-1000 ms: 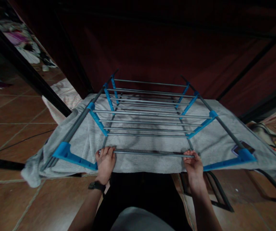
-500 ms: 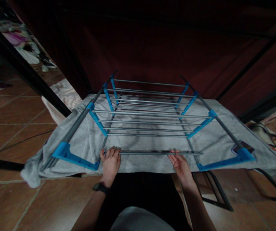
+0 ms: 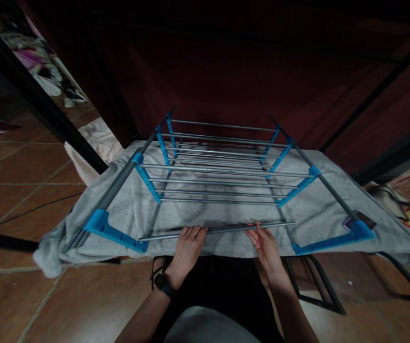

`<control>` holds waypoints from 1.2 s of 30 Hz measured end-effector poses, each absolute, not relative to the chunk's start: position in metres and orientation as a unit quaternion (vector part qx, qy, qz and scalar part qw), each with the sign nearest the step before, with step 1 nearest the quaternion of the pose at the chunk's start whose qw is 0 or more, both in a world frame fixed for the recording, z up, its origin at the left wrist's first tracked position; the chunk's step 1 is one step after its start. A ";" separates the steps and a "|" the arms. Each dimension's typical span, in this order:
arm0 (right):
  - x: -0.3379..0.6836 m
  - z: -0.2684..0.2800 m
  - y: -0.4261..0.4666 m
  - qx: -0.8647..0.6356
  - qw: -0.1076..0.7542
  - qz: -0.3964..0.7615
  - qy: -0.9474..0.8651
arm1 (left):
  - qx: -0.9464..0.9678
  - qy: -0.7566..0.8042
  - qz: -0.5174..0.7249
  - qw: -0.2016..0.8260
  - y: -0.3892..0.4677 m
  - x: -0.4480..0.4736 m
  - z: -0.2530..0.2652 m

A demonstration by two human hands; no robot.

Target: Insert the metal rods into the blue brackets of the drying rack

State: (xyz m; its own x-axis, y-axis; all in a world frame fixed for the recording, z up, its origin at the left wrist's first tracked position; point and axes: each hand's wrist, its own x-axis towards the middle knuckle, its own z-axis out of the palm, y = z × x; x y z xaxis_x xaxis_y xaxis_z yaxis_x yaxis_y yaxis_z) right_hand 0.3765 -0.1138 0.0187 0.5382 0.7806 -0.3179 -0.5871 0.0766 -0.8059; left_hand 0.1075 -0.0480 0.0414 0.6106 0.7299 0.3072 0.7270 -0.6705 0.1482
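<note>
A loose grey metal rod [image 3: 226, 229] lies crosswise near the front of a rack, tilted so its left end sits lower. My left hand [image 3: 189, 244], with a dark watch on the wrist, has its fingers curled over the rod left of its middle. Further right, my right hand [image 3: 264, 242] pinches the rod between thumb and fingers, palm partly turned up. The rack has blue plastic brackets [image 3: 115, 232] at the sides, dark side tubes and several metal bars [image 3: 222, 168] across it. The right front bracket [image 3: 337, 242] has no rod in it.
Grey cloth [image 3: 126, 195] covers the surface under the rack. A phone [image 3: 360, 220] lies by the right bracket. Behind stands a dark red panel [image 3: 208, 71]. Folded metal legs [image 3: 322, 286] show at lower right, and striped fabric [image 3: 99, 143] lies at left.
My left hand has slid right along the rod, toward its middle. The rod has shifted left and tilted, its left end now over the left front bracket's end. My right hand has barely moved.
</note>
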 end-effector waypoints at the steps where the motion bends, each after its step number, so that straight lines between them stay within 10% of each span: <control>1: 0.377 0.019 -0.115 -0.504 0.720 0.466 -0.105 | 0.896 0.405 0.181 0.004 -0.048 0.110 0.044; 36: 0.338 0.053 -0.111 -0.499 0.705 0.475 -0.168 | 0.832 0.496 0.138 0.208 -0.078 0.123 0.064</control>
